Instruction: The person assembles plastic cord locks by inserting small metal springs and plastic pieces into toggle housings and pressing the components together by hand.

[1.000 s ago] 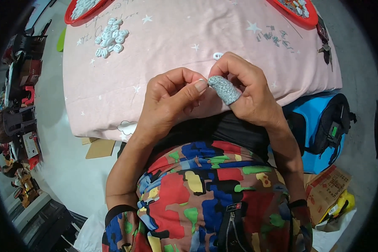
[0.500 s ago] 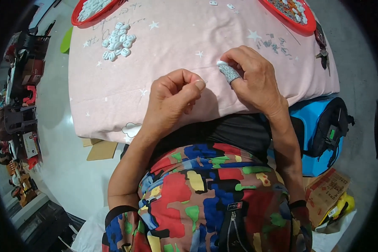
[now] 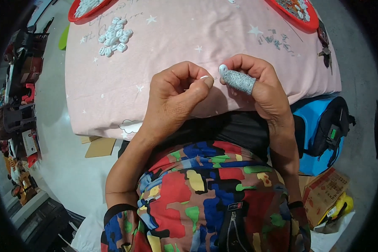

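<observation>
Above the table edge, my left hand (image 3: 176, 90) pinches thumb and forefinger together; a thin white edge shows at the tips, but I cannot make out what it is. Facing it a short gap away, my right hand (image 3: 262, 82) grips a small white plastic piece (image 3: 222, 68) between thumb and fingers. A grey speckled finger sleeve (image 3: 239, 80) covers the right thumb. Beyond the left hand lies a loose pile of white oval plastic pieces (image 3: 113, 37), some with holes. Small grey metal pins (image 3: 275, 40) are scattered past the right hand.
A pink star-patterned cloth (image 3: 172, 46) covers the table. Red baskets stand at the far corners: the left basket (image 3: 86, 17) holds white pieces, the right basket (image 3: 300, 26) mixed small parts. Dark-handled pliers (image 3: 324, 46) lie at the right edge. A blue bag (image 3: 317, 134) sits below.
My right hand has turned, bringing the sleeved thumb and the white plastic piece more into view. My left hand has shifted slightly right and up, and a white edge now shows at its fingertips.
</observation>
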`<state>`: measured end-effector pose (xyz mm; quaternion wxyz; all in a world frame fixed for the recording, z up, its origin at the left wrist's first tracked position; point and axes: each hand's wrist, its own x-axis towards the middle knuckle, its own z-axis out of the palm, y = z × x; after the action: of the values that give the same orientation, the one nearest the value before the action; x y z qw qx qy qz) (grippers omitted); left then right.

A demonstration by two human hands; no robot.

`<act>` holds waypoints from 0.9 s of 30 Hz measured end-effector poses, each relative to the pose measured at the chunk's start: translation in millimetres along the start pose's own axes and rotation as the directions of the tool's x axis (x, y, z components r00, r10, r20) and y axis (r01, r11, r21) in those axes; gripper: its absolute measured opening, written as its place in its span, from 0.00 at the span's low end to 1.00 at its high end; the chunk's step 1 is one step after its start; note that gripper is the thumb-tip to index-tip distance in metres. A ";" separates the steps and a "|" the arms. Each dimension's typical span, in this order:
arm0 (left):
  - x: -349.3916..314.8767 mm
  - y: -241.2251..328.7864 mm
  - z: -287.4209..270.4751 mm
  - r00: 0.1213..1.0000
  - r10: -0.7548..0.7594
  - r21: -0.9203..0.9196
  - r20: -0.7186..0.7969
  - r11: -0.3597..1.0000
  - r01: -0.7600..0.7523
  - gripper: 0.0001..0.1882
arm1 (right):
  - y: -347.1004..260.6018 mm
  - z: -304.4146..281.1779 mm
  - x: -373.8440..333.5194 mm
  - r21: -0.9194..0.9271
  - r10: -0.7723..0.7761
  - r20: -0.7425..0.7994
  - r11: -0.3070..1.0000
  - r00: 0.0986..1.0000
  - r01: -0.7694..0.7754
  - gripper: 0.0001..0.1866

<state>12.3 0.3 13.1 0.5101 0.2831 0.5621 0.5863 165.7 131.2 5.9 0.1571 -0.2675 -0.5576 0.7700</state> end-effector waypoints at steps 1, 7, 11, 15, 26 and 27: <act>0.1 -1.1 -0.2 1.000 0.012 0.018 0.001 1.000 -0.012 0.06 | 0.5 0.6 -0.4 0.016 -0.011 0.008 1.000 1.000 0.011 0.08; 1.4 -5.5 1.0 0.998 0.060 0.080 -0.013 0.995 -0.059 0.05 | 3.1 3.8 -2.0 0.022 0.043 0.012 0.999 0.999 -0.043 0.07; -0.6 -3.8 -0.4 0.993 0.117 0.129 -0.005 0.985 -0.116 0.05 | 7.2 8.3 -1.9 0.030 0.017 0.030 0.999 0.999 -0.018 0.09; -2.8 -0.7 -1.9 0.997 0.077 0.115 0.016 0.990 -0.079 0.05 | 5.5 10.2 -5.2 0.079 -0.022 0.034 0.997 0.999 0.019 0.11; -0.6 -9.2 -3.6 0.990 0.135 0.222 -0.029 0.967 -0.125 0.05 | 10.8 13.8 -7.6 0.012 -0.112 0.008 0.994 0.994 0.112 0.12; -0.6 -8.9 -4.4 0.990 0.134 0.222 -0.030 0.967 -0.125 0.05 | 6.9 15.1 -9.4 -0.053 -0.123 -0.005 0.991 0.992 0.123 0.11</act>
<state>11.0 -3.3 3.9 0.4238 0.3606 0.6149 0.5588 164.8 112.2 5.1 0.1997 -0.2399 -0.5922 0.7429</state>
